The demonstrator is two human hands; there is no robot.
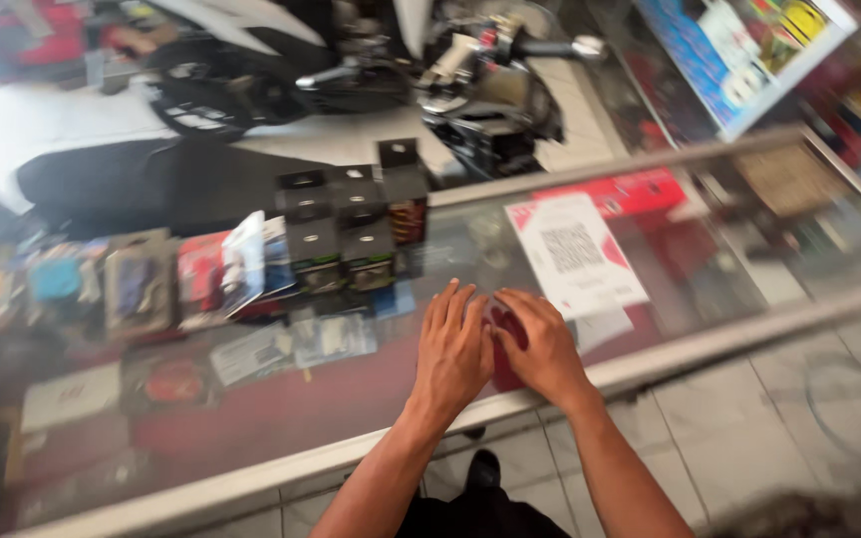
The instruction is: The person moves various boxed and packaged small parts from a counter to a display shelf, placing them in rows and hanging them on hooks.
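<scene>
Left hand [453, 349]: lay flat on the glass worktop [749, 329], fingers spread, gripping nothing
Right hand [540, 344]: rested just beside the left, fingers curved over a small red item [503, 349] — whether it gripped it, I cannot tell
Red item: near the worktop's front edge, between both hands
Around: black boxes [356, 224] stood behind the hands; white code sheet [575, 254] to their right — packets [221, 269] to the left

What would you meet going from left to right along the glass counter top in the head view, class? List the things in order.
Clear-fronted grey packet → red packet → stacked black boxes → left hand → right hand → white printed sheet.
</scene>
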